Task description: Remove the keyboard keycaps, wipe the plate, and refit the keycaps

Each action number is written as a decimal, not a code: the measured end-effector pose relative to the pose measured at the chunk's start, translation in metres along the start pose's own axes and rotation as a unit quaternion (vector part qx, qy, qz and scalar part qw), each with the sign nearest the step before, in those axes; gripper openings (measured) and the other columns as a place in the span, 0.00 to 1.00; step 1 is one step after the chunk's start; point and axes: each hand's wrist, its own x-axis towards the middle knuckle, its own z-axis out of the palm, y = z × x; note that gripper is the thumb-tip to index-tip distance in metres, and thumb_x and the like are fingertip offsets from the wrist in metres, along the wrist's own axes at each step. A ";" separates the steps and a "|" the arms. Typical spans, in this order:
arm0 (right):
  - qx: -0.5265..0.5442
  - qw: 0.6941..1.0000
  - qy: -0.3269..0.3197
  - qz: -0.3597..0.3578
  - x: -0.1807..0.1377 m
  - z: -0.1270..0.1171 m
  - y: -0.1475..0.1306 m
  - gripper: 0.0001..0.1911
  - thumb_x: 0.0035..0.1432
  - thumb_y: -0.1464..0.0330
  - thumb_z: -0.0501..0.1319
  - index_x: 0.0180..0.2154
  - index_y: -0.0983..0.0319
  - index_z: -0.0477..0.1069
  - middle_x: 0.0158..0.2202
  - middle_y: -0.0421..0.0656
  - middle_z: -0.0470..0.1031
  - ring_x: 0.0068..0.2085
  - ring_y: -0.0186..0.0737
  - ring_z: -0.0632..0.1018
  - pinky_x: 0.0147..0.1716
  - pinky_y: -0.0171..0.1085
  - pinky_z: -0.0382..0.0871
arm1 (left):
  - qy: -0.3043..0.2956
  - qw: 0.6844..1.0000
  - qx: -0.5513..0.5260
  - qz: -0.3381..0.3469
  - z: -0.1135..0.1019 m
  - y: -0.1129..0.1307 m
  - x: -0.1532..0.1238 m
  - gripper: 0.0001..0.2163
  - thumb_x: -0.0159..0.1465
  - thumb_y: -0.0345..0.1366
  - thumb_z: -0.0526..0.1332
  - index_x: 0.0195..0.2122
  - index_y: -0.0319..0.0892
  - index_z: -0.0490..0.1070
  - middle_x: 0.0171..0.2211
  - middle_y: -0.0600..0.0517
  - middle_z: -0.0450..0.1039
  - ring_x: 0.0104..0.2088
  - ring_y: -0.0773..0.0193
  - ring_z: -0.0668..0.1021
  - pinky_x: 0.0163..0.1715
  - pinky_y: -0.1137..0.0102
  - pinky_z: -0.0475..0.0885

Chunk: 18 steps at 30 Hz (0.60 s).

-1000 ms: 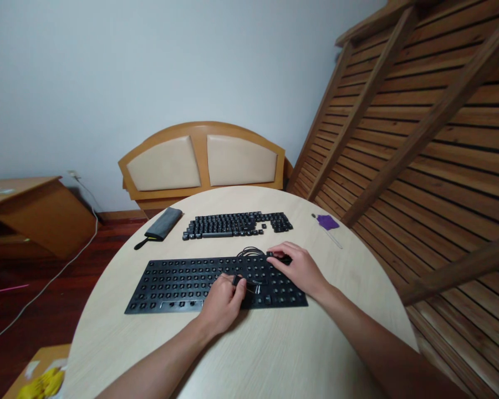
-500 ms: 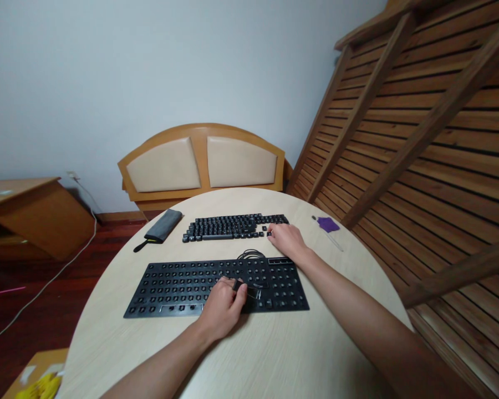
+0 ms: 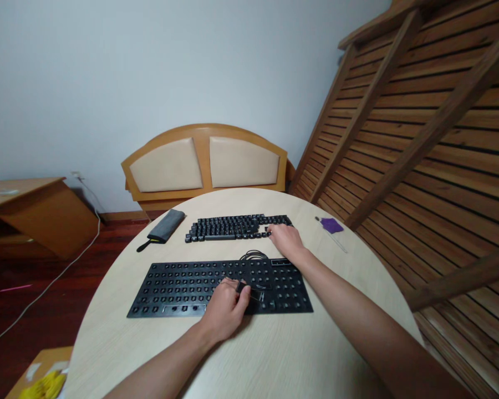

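Nearest you, your left hand point(image 3: 224, 310) rests on the stripped keyboard point(image 3: 174, 282), fingers curled tight around a small black puller point(image 3: 254, 292) that lies against the board. Beyond it, your right hand point(image 3: 286, 239) reaches the right end of the keycaps point(image 3: 228, 227) laid out in rows. Its fingertips are down among them, and whether they pinch one cannot be told.

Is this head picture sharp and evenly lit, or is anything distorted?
Head view: soft even light, no glare; faint shadow under the left hand holding a small black tool; wide-angle stretch toward the edges; keycaps sharp but too small to read.
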 end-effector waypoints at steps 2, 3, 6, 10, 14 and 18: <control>0.002 1.000 -0.002 0.001 0.000 -0.001 -0.001 0.15 0.65 0.70 0.58 0.50 0.58 0.77 0.45 0.51 0.82 0.47 0.50 0.81 0.45 0.40 0.70 | 0.000 1.000 -0.004 0.000 0.000 -0.001 0.000 0.22 0.73 0.40 0.43 0.20 0.44 0.55 0.19 0.52 0.65 0.25 0.62 0.70 0.35 0.66 0.62; 0.003 1.000 -0.002 0.002 0.000 -0.001 -0.002 0.15 0.65 0.70 0.58 0.50 0.58 0.77 0.46 0.51 0.82 0.47 0.50 0.81 0.45 0.40 0.70 | -0.001 1.000 -0.006 -0.001 0.000 -0.001 0.000 0.22 0.73 0.40 0.43 0.20 0.44 0.55 0.19 0.52 0.65 0.25 0.62 0.70 0.35 0.66 0.63; 0.007 1.000 0.000 0.003 0.000 -0.002 -0.003 0.15 0.65 0.70 0.58 0.50 0.58 0.77 0.46 0.51 0.82 0.47 0.49 0.81 0.45 0.40 0.70 | -0.004 1.000 -0.007 -0.008 0.000 -0.002 -0.001 0.22 0.73 0.41 0.43 0.20 0.44 0.55 0.19 0.52 0.65 0.26 0.61 0.71 0.37 0.65 0.63; 0.016 1.000 0.004 0.007 0.002 0.000 -0.003 0.14 0.64 0.70 0.59 0.50 0.58 0.77 0.44 0.50 0.82 0.47 0.49 0.81 0.45 0.39 0.70 | -0.011 1.000 -0.008 -0.016 0.001 -0.002 0.000 0.22 0.73 0.41 0.43 0.20 0.44 0.55 0.19 0.52 0.64 0.26 0.61 0.71 0.37 0.65 0.62; 0.032 0.999 0.015 0.011 -0.001 -0.001 0.001 0.16 0.63 0.71 0.60 0.51 0.58 0.76 0.44 0.49 0.82 0.45 0.48 0.82 0.44 0.39 0.70 | -0.012 1.000 -0.008 -0.009 0.001 -0.001 -0.001 0.22 0.73 0.41 0.42 0.20 0.44 0.54 0.19 0.53 0.63 0.26 0.62 0.71 0.38 0.65 0.63; 0.058 0.998 0.037 0.003 -0.021 -0.008 0.006 0.14 0.64 0.68 0.59 0.51 0.58 0.75 0.44 0.47 0.82 0.45 0.47 0.81 0.42 0.39 0.70 | -0.012 1.000 0.000 -0.004 0.001 -0.002 -0.002 0.21 0.73 0.40 0.43 0.21 0.44 0.56 0.20 0.53 0.65 0.26 0.61 0.72 0.38 0.65 0.63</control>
